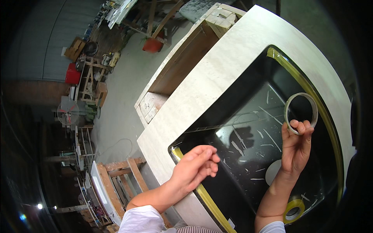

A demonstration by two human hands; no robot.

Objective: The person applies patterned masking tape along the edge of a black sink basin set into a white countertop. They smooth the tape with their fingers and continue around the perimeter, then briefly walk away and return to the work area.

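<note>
Over a black sink basin (pixel 248 97), my right hand (pixel 297 147) pinches the lower edge of a thin tape roll (pixel 316 109), held upright. My left hand (pixel 196 167) hovers above the basin's near-left rim, fingers curled in; whether anything is between them is hidden. Yellow masking tape (pixel 311 86) runs along the right rim, and more yellow tape (pixel 211 204) lies along the near-left rim. Several pale strips and scraps (pixel 237 148) are scattered on the basin floor. A yellow tape roll (pixel 294 211) lies in the basin beside my right forearm.
A pale stone-look countertop (pixel 217 73) surrounds the basin. Past its left edge stands a wooden box frame (pixel 182 58). Wooden pallet-like slats (pixel 122 174) stand at lower left. Farther off are a red pot (pixel 153 45), a fan (pixel 68 112) and a red container (pixel 73 73).
</note>
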